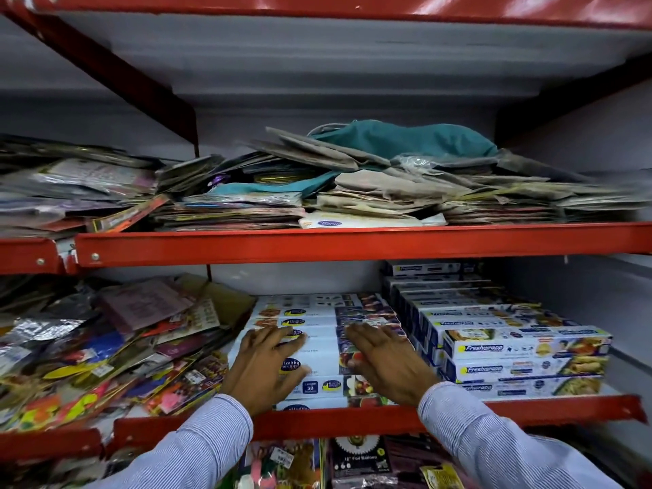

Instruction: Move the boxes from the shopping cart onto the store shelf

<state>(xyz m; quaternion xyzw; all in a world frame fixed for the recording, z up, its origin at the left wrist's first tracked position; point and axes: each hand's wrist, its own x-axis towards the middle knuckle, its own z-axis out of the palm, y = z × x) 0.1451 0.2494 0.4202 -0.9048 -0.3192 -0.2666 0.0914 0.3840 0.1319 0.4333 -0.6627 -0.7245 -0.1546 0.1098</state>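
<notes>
Long white wrap boxes (319, 314) lie side by side in a stack on the lower red shelf (338, 420), at the middle. My left hand (266, 367) rests flat on the left part of the stack with its fingers spread. My right hand (386, 361) presses flat on the right part, over the printed fruit pictures. Neither hand grips a box. A taller stack of white and blue Freshwrapp boxes (522, 349) stands right beside them. The shopping cart is out of view.
Loose colourful packets (106, 347) pile up at the left of the lower shelf, touching the box stack. The upper shelf (352, 243) holds flat packets, paper bags and a teal cloth bag (405, 139). More packets (356, 460) sit below the lower shelf.
</notes>
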